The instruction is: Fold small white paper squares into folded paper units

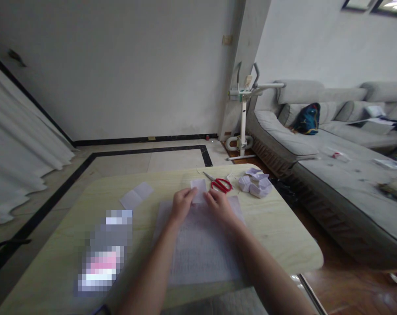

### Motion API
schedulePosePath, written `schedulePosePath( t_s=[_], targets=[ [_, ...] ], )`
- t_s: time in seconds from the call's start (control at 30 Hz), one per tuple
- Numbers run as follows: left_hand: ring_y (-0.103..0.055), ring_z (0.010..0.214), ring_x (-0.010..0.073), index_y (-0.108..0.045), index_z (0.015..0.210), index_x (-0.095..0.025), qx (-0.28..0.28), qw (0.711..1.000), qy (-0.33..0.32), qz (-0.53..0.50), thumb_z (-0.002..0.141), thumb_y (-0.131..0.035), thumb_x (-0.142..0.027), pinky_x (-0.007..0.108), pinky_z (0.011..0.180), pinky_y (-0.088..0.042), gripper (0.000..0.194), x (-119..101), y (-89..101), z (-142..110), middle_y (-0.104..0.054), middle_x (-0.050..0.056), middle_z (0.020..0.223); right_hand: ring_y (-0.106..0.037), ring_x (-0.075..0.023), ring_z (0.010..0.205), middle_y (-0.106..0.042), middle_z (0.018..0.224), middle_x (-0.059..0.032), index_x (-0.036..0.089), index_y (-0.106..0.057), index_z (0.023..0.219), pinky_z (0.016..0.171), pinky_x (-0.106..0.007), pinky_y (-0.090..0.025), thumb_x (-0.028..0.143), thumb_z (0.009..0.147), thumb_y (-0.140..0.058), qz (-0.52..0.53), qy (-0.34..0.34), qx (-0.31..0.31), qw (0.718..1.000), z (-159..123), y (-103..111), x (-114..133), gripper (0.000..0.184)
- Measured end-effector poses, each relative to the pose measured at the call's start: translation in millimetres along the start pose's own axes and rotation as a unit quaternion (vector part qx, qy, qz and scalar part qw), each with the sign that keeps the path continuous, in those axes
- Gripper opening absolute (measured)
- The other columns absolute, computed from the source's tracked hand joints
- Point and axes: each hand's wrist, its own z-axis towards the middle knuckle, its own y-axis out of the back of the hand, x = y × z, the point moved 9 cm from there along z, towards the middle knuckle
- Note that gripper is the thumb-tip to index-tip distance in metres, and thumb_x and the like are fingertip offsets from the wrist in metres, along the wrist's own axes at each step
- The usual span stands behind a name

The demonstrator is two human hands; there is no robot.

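Between my two hands is a small white piece of paper (198, 190), held up above a large printed sheet (205, 249) that lies on the table. My left hand (183, 202) pinches the paper's left edge with thumb and fingers. On the opposite edge, my right hand (219, 205) grips it the same way. Just beyond the right hand lie red-handled scissors (220, 185), their blades pointing away to the left. Several folded white paper pieces (255, 183) sit in a cluster at the far right corner. A creased sheet of paper (136, 195) rests to the left.
A pixelated object (104, 251) is on the left side of the pale wooden table (283, 236). A grey sofa (336, 183) stands at the right, with a blue bag (308, 119) on it. White exercise equipment (243, 118) is behind the table, and a curtain (17, 144) hangs at left.
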Motion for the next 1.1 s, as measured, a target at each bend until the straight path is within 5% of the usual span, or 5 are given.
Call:
schedulePosePath(
  t_s=[0.37,0.57,0.8,1.0,1.1],
  targets=[
    [-0.048,0.05,0.0112,-0.061,0.065,-0.013,-0.003,1.0,-0.007,0.009,0.07,-0.061,-0.05,0.02,0.042,-0.041,0.037,0.8,-2.1,0.2,-0.051,-0.002,0.056,-0.04,-0.0117,0.054,-0.045,0.055,0.0022,0.019,-0.04,0.058,0.052,-0.025,-0.026,0.036,0.088,-0.042,-0.014,0.001,0.01,1.0,2.0,-0.8,-2.2,0.035],
    [-0.05,0.054,0.0118,-0.06,0.068,-0.014,0.008,0.998,-0.045,0.031,0.073,-0.058,-0.047,0.019,0.045,-0.042,0.034,-5.3,-5.8,-1.5,-0.055,-0.001,0.06,-0.042,-0.0115,0.057,-0.045,0.06,0.0024,0.018,-0.044,0.063,0.052,-0.023,-0.03,0.042,0.085,-0.047,0.066,-0.027,0.008,0.997,1.3,0.5,-6.4,0.032],
    [-0.058,0.058,0.0144,-0.064,0.079,-0.013,0.041,0.998,-0.051,-0.008,0.07,-0.063,-0.042,0.022,0.054,-0.044,0.03,-11.2,-18.1,-5.8,-0.064,0.002,0.065,-0.047,-0.0124,0.055,-0.05,0.06,0.0011,0.02,-0.045,0.065,0.052,-0.024,-0.038,0.045,0.079,-0.052,0.184,-0.102,-0.078,0.975,2.0,7.4,-25.5,0.03],
    [-0.055,0.052,0.0123,-0.06,0.066,-0.015,-0.041,0.997,-0.057,-0.011,0.069,-0.063,-0.037,0.021,0.052,-0.041,0.022,-13.8,0.6,-2.2,-0.059,-0.001,0.056,-0.05,-0.0127,0.056,-0.055,0.063,-0.0003,0.017,-0.055,0.069,0.051,-0.023,-0.038,0.043,0.074,-0.058,0.181,-0.122,-0.032,0.975,0.9,3.1,-22.1,0.027],
    [-0.052,0.05,0.0111,-0.058,0.064,-0.015,-0.026,0.998,-0.053,-0.016,0.067,-0.064,-0.036,0.02,0.05,-0.039,0.021,-11.1,0.0,-0.4,-0.056,-0.003,0.053,-0.048,-0.0119,0.054,-0.053,0.06,0.0013,0.017,-0.056,0.073,0.05,-0.023,-0.036,0.041,0.076,-0.056,0.198,-0.107,-0.045,0.973,1.1,8.4,-18.6,0.024]
  ],
)
